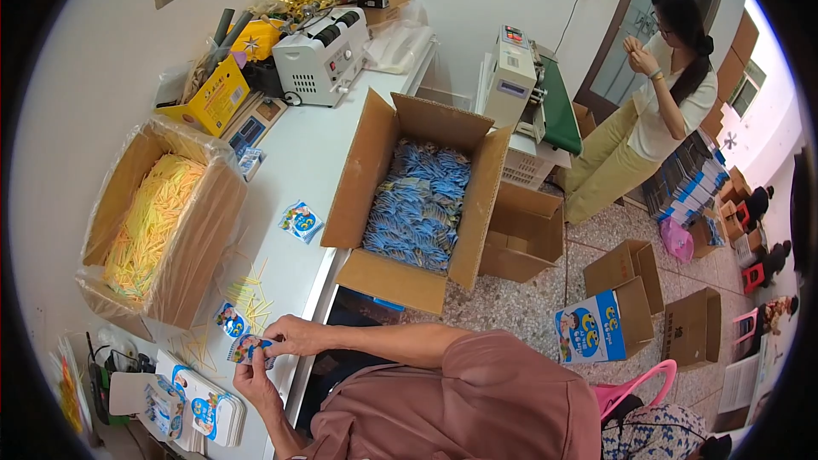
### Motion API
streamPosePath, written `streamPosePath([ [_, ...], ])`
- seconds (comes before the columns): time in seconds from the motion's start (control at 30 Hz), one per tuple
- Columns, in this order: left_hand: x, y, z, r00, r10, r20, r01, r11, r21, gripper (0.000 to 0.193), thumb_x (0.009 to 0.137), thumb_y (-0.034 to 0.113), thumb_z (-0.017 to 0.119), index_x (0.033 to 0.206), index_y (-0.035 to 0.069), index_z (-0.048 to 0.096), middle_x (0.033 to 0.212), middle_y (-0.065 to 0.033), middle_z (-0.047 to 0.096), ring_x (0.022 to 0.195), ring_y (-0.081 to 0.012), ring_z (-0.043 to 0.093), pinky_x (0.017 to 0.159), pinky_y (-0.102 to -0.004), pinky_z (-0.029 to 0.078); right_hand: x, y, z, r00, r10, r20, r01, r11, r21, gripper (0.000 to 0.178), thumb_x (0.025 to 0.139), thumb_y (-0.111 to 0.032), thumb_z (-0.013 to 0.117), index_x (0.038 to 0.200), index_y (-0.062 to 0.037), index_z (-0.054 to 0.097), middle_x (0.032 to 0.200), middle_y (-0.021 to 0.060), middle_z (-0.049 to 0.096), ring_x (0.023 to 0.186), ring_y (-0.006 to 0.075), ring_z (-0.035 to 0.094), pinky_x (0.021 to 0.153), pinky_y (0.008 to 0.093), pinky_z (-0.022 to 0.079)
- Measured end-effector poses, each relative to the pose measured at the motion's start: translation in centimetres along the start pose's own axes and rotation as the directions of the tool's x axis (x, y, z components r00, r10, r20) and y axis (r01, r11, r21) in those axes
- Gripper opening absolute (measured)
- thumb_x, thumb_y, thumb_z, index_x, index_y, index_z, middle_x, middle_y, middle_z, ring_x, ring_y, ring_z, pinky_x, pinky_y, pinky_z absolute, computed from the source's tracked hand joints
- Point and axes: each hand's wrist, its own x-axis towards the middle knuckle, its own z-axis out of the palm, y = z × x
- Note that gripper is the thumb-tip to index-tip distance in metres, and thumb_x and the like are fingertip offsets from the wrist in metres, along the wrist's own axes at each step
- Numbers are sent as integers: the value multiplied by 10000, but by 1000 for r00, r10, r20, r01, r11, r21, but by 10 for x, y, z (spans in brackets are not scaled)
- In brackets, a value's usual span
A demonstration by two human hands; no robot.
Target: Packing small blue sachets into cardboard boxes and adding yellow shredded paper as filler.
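Note:
Just over the near edge of the white table, a small blue printed packet (246,347) is pinched between my two hands. My left hand (257,382) grips it from below with closed fingers. From the right, my right hand (296,336) reaches to its upper edge, fingertips closed on it. Another blue-and-white packet (230,320) lies just beyond. Beside that one, thin pale yellow sticks (249,298) are scattered on the tabletop. A stack of flat printed white-and-blue packaging (213,413) lies left of my left hand.
A plastic-lined carton (223,192) of yellow sticks stands at left. An open carton (348,172) full of blue packets stands at the table's right edge. A white machine (322,60) and green-belted sealer (558,106) are farther back. Another person (673,102) stands right, near floor cartons (626,311).

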Motion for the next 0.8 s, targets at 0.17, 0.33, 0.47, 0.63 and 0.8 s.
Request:
streamPosePath([
  [0.17,0,-2,3,1000,-13,-4,13,1000,-21,236,954,162,670,1080,-36,689,930,-37,699,769,-66,596,668,-208,449,-2,2,0,1000,3,2,-3,998,58,293,820,-229,678,831,61,641,623,131,543,592,166,481,577,344,411],
  [0.33,4,-8,4,1000,-18,22,18,1000,-23,233,939,131,683,1067,-64,698,938,-82,713,815,-110,636,746,-253,514,-5,4,-6,1000,19,4,-19,1000,16,332,841,-257,673,826,72,631,635,128,551,616,166,494,598,341,425],
  [0.47,3,-5,6,999,-31,12,31,1000,5,223,941,137,685,1050,-57,703,921,-72,713,801,-103,630,730,-248,507,-5,9,-4,999,33,7,-33,999,-11,362,856,-281,668,821,77,630,639,120,553,631,159,500,610,335,433],
  [0.63,1,-7,1,998,-51,24,51,999,-2,219,946,149,682,1043,-47,705,916,-59,712,797,-95,625,727,-241,495,-4,16,1,1000,2,-23,-1,999,42,333,841,-254,682,798,69,616,605,134,528,576,164,468,562,348,407],
  [0.8,0,-13,1,1000,-24,3,24,1000,-20,227,959,166,667,1080,-22,699,929,-29,704,765,-55,592,654,-202,442,-3,13,2,1000,16,-4,-16,999,37,346,838,-262,684,784,71,609,597,134,513,575,163,463,559,349,403],
])
